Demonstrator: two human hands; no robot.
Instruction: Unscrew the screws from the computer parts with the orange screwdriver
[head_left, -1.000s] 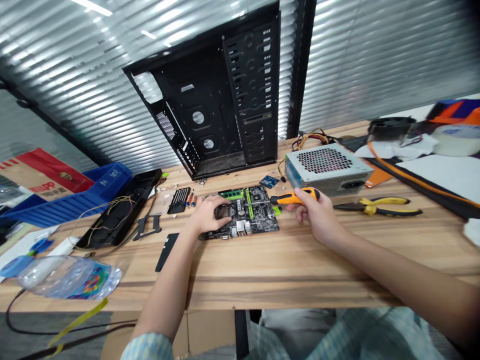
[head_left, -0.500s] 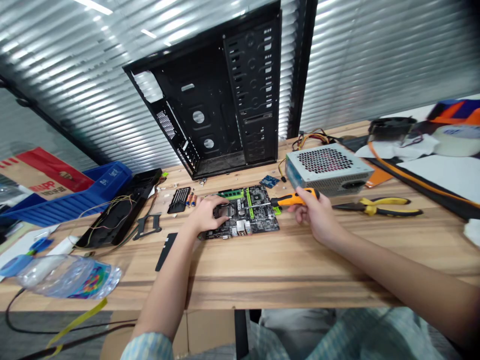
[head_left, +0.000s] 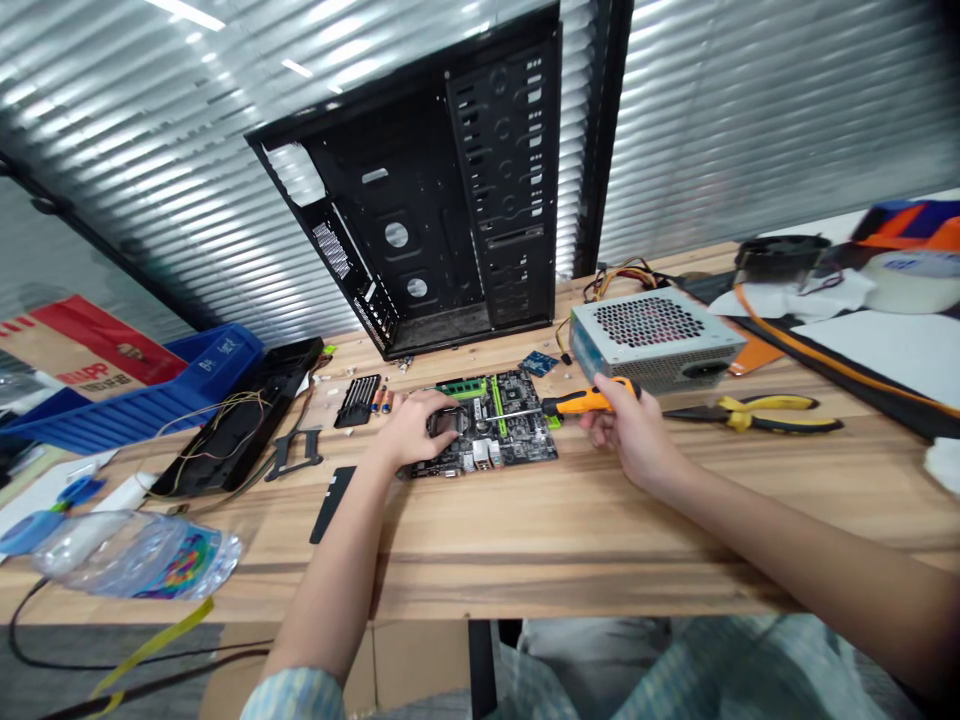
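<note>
A black motherboard with green slots lies flat on the wooden table. My left hand rests over its left part, thumb and forefinger curved apart around the processor socket; its other fingers are mostly hidden. An orange and black screwdriver is gripped by the handle in my right hand, at the right of the board. Its shaft points left, low over the board near the green slots. Whether the tip touches anything is too small to tell.
Behind the board stands an open black computer case. To the right are a power supply and yellow-black pliers. On the left are a screwdriver bit set, a black bracket, a blue bin and a plastic bottle.
</note>
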